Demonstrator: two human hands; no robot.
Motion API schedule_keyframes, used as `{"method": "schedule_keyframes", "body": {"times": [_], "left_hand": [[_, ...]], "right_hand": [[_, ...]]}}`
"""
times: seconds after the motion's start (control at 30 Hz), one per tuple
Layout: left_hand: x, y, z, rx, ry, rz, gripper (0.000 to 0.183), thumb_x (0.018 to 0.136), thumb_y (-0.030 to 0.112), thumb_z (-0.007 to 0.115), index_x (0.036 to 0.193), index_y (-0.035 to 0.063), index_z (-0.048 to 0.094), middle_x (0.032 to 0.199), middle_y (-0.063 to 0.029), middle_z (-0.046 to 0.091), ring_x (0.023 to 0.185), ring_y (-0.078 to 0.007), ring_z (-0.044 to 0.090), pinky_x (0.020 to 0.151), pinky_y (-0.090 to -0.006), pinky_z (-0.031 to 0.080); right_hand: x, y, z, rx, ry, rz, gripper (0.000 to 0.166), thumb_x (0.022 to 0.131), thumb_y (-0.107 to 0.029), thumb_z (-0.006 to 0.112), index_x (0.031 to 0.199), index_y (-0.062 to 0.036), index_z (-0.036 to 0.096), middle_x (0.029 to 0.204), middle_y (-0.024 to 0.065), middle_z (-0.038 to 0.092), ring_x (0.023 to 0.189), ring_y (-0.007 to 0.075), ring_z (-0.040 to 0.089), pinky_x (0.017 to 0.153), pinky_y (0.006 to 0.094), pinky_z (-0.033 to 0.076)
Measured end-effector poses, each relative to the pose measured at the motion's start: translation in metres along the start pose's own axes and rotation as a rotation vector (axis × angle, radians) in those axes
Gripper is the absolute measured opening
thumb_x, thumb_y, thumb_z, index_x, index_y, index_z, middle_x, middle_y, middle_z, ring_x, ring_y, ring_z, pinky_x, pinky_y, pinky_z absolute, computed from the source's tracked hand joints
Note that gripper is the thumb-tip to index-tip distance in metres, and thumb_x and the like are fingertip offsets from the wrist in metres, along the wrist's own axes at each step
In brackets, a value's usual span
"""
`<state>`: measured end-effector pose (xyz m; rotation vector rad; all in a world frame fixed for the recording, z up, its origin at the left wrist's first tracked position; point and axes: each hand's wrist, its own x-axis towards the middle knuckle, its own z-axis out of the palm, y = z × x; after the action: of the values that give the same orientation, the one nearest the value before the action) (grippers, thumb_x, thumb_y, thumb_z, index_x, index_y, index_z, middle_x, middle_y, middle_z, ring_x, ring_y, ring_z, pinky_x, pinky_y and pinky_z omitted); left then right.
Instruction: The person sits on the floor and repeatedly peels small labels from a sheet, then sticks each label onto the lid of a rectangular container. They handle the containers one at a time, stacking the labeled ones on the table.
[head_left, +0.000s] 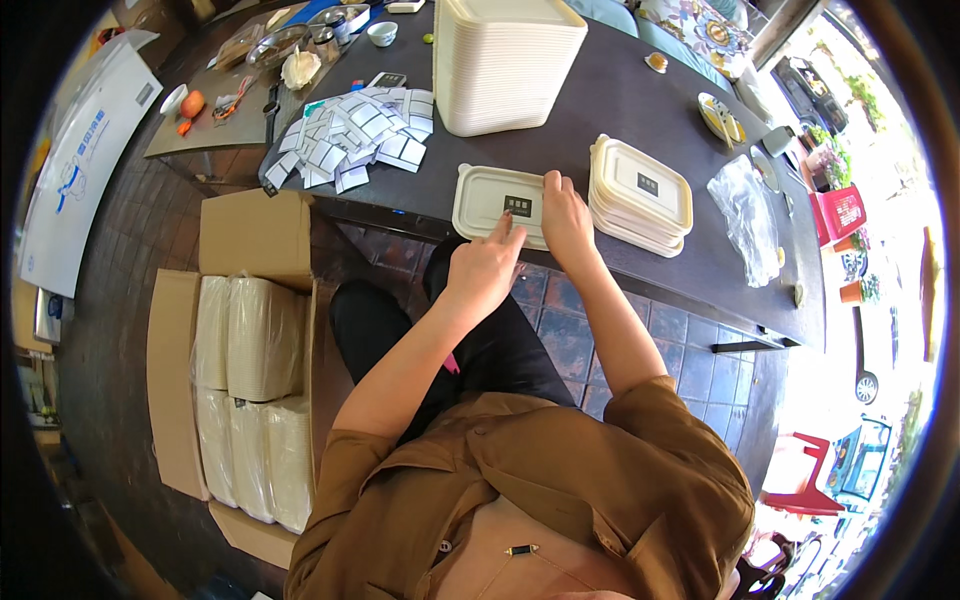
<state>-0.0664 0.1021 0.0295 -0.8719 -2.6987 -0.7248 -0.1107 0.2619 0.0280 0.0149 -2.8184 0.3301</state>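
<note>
A cream rectangular container lid (482, 196) lies flat near the table's front edge, with a dark square sticker (518, 206) on its top. My left hand (489, 262) reaches over the lid, a fingertip touching the sticker's lower edge. At the lid's right end rests my right hand (566, 217), fingers bent over the rim; whether it grips is unclear. Just right of it stands a short stack of similar lids (637, 199), the top one bearing a dark sticker. Behind rises a tall stack of cream lids or trays (499, 75). Loose sticker slips (352, 135) lie heaped at the left.
Below left, an open cardboard box (176, 390) holds plastic-wrapped cream containers (262, 337). On the dark table (600, 75) a crumpled clear plastic bag (742, 214) and a plate with chopsticks (721, 120) lie at the right. A side table holds bowls, jars and a watch (271, 112).
</note>
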Motion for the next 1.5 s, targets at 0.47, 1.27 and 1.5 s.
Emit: {"method": "schedule_keyframes", "body": {"times": [0.47,1.27,1.5], "left_hand": [[-0.039,-0.064,-0.001,-1.393,0.106,-0.911,0.020,0.088,0.024,0.060,0.098,0.0075,0.054,0.076,-0.0044,0.057,0.057,-0.0133,0.054,0.049,-0.0288,0.045],[0.178,0.027,0.043,-1.001,-0.453,-0.690,0.056,0.072,0.061,0.067,0.077,0.0071,0.053,0.065,-0.0005,0.048,0.057,-0.0122,0.049,0.048,-0.0274,0.040],[0.187,0.041,0.053,-0.965,-0.584,-0.667,0.055,0.072,0.049,0.072,0.108,0.0111,0.056,0.096,-0.0055,0.059,0.089,-0.0165,0.051,0.068,-0.0346,0.036]], "right_hand": [[-0.079,-0.021,-0.013,0.242,0.081,-0.185,0.044,0.079,-0.026,0.066,0.116,-0.0075,0.051,0.126,0.0198,0.045,0.125,0.0436,0.032,0.103,0.0553,0.026],[-0.041,0.186,-0.073,0.096,0.379,0.572,0.076,0.078,-0.042,0.064,0.136,-0.0049,0.033,0.125,0.0268,0.045,0.116,0.0423,0.042,0.099,0.0443,0.034],[-0.033,0.179,-0.071,1.121,0.064,0.658,0.046,0.090,-0.027,0.057,0.126,-0.0007,0.044,0.113,0.0083,0.057,0.106,0.0156,0.051,0.092,0.0280,0.039]]}}
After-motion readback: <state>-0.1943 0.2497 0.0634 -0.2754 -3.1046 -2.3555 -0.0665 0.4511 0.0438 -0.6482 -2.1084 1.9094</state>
